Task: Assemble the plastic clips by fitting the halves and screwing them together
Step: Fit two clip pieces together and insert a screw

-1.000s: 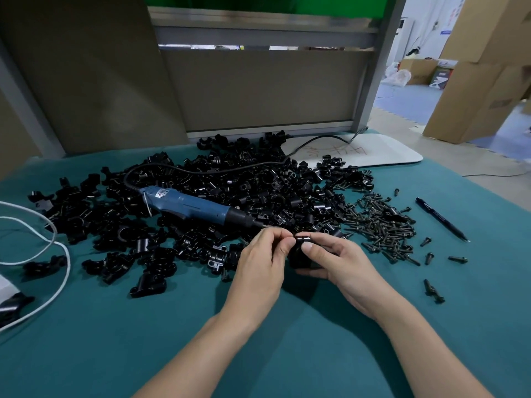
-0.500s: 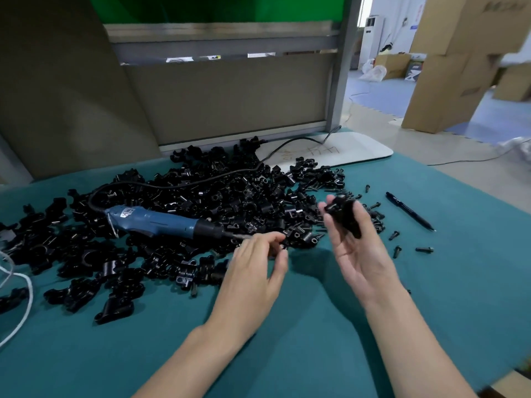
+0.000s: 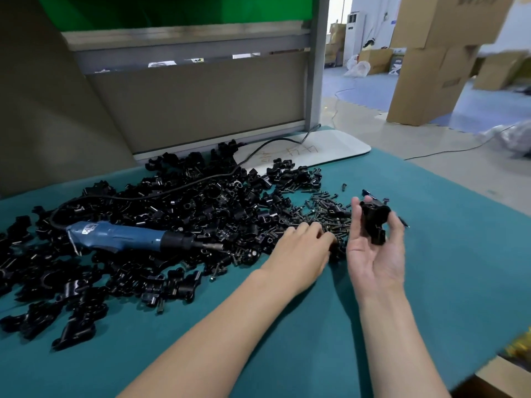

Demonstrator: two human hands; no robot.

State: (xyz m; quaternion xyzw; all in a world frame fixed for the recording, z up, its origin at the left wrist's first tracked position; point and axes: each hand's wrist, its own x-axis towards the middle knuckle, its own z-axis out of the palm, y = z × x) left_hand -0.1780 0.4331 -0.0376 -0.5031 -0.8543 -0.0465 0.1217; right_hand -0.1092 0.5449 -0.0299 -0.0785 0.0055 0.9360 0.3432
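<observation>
Left hand (image 3: pixel 304 248) reached screws (image 3: pixel 324 212); right hand (image 3: pixel 376 254) grips clip (image 3: pixel 373 222).

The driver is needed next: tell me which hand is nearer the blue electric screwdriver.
Left. The left hand reaches into the screws just past the tip of the blue electric screwdriver. The right hand holds a clip farther to the right.

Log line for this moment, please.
right hand: holds clip aloft | left hand: touching screws | screwdriver: lying on clip halves
</observation>
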